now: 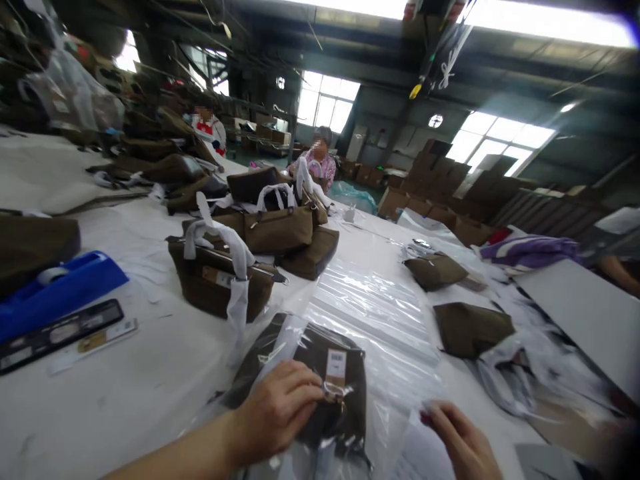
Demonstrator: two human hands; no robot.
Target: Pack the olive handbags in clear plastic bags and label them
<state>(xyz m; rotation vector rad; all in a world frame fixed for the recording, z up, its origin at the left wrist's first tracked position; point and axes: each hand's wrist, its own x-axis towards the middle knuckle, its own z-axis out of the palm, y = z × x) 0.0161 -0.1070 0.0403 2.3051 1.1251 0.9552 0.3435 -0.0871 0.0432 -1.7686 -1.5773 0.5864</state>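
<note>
In front of me lies a dark olive handbag [353, 373] inside a clear plastic bag [383, 433]. A white and brown hang tag [337, 365] shows on the handbag through the plastic. My left hand [280, 403] is closed over the handbag, its fingertips pinching the plastic just beside the tag. To the right, my right hand [465, 440] is closed, thumb and finger together at the corner of a white sheet [423, 450]. Whether it grips the sheet, the plastic or something small is blurred. Flat clear plastic bags [370, 300] are stacked just beyond the handbag.
A handbag with white-wrapped handles [220, 277] stands ahead left, with more bags [280, 227] piled behind. A blue tape dispenser [65, 287] sits left. Small olive pouches [473, 328] lie right, near a purple cloth [530, 252]. A person [320, 163] is across the table.
</note>
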